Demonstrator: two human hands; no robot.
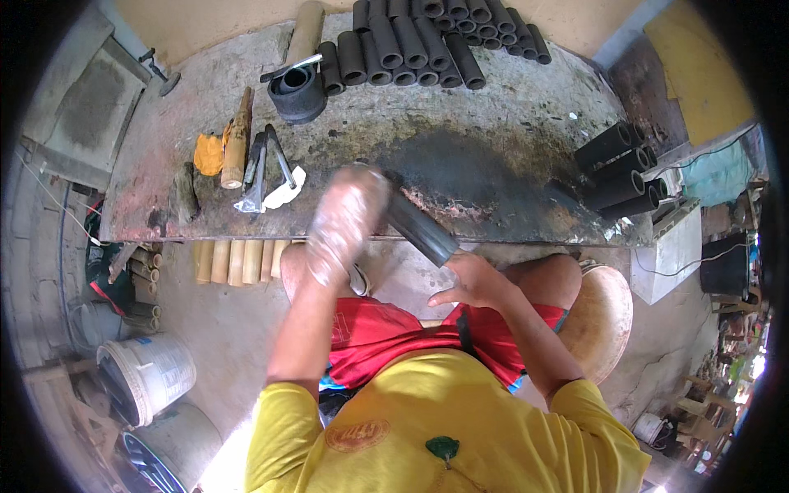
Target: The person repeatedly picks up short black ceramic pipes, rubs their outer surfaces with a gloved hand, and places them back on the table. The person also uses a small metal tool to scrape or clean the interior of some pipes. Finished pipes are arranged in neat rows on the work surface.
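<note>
A dark, blackened tube (419, 226) slants across the bench's near edge, in front of me. My right hand (477, 281) holds it at its near lower end; the thumb stands away and the other fingers are partly hidden at the tube's mouth. Wrapped in clear plastic, my left hand (349, 209) is beside the tube's upper end. Motion smears its fingers, so whether it grips the tube does not show. A black round pot (297, 100) with a flat stick across its top stands farther back on the left.
Black tubes are stacked at the bench's back (403, 49), with several more at its right end (616, 172). An orange cloth (209, 154), a bamboo piece (237, 152) and dark-handled tools (267, 160) lie left. Pale bamboo lengths (238, 261) sit below; a white bucket (156, 370) stands lower left.
</note>
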